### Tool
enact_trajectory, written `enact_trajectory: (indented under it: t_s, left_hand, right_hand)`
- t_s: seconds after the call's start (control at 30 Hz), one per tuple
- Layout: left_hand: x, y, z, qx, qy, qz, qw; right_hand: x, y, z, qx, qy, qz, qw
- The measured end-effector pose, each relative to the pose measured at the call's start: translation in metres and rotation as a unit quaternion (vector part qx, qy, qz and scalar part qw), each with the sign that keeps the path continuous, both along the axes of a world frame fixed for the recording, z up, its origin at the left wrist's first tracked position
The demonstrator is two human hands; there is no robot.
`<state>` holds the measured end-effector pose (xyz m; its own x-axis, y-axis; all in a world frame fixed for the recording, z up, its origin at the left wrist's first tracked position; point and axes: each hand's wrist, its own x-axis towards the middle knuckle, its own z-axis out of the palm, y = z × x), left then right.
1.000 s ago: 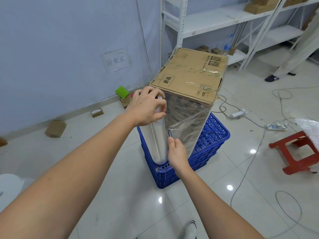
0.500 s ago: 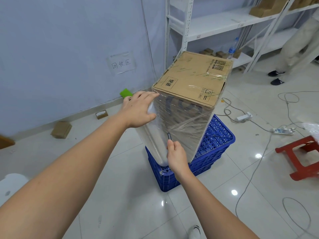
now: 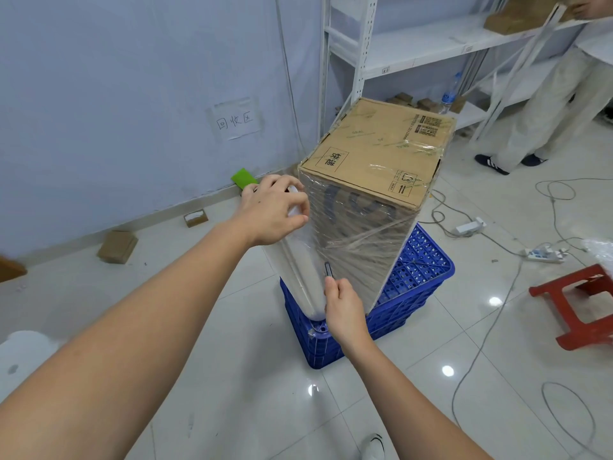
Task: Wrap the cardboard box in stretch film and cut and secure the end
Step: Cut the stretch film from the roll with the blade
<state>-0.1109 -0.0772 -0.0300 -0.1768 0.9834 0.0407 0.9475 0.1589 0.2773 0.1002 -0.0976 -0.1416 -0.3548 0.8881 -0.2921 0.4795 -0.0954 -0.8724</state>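
Observation:
A tall cardboard box [image 3: 374, 154] stands upright on a blue plastic crate [image 3: 414, 290], its sides covered in clear stretch film [image 3: 361, 240]. A white roll of stretch film [image 3: 298, 273] leans against the box's left front corner, its lower end on the crate. My left hand [image 3: 275, 210] grips the top end of the roll. My right hand [image 3: 345, 307] holds a small cutter [image 3: 328, 269] with its blade up against the film where roll and box meet.
A white metal shelf rack [image 3: 358, 61] stands behind the box. Another person's legs [image 3: 544, 104] are at the far right. A red stool [image 3: 577, 307], a power strip [image 3: 544, 254] and loose cables lie on the right floor. Small cardboard boxes [image 3: 117, 245] sit by the wall.
My left hand went from flat on the roll's top to curled round it again. My right hand and the cutter stay at the same spot on the film.

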Motion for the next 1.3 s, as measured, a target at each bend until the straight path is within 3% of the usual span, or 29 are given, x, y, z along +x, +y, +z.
enact_trajectory:
  t_s: [1.3]
  left_hand:
    - [-0.012,-0.016,-0.007,0.022,-0.011,0.003,1.000]
  right_hand:
    - [-0.029,0.026,-0.002,-0.018,-0.012,-0.004,1.000]
